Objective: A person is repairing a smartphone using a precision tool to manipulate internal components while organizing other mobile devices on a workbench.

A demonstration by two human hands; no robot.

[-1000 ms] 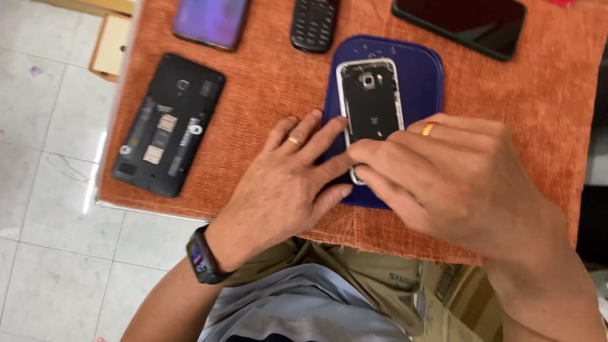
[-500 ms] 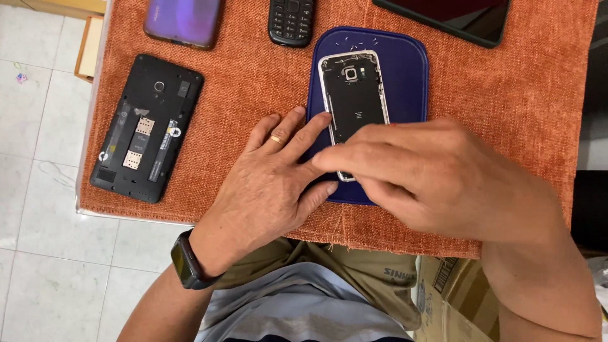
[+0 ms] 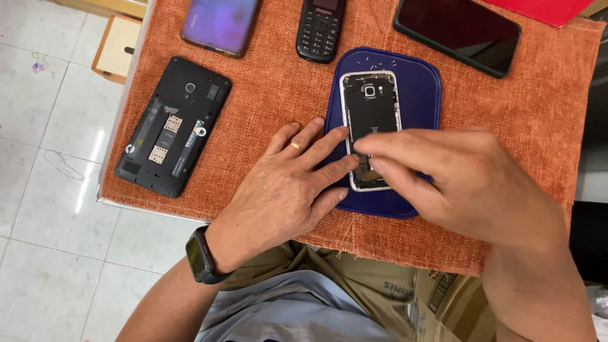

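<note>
An opened smartphone [image 3: 370, 107] with a silver frame and its back cover off lies face down on a dark blue mat [image 3: 418, 88]. My left hand [image 3: 288, 183], with a gold ring, rests flat on the orange cloth, its fingertips pressing the phone's left edge. My right hand [image 3: 456, 180] hovers over the phone's lower half with fingers pinched together at its inside; whether something small is between them I cannot tell. The phone's lower right part is hidden under this hand.
On the orange cloth [image 3: 266, 101] lie a black phone with its back removed [image 3: 172, 126], a purple-screened phone [image 3: 220, 24], a small keypad phone [image 3: 320, 28] and a dark-screened phone [image 3: 457, 35]. A red object [image 3: 544, 9] sits far right. White floor tiles and a small wooden box [image 3: 117, 47] lie left.
My right hand's fingers have drawn together into a pinch over the phone's lower middle. The left hand stays pressed at the phone's left edge. The camera view shifted slightly.
</note>
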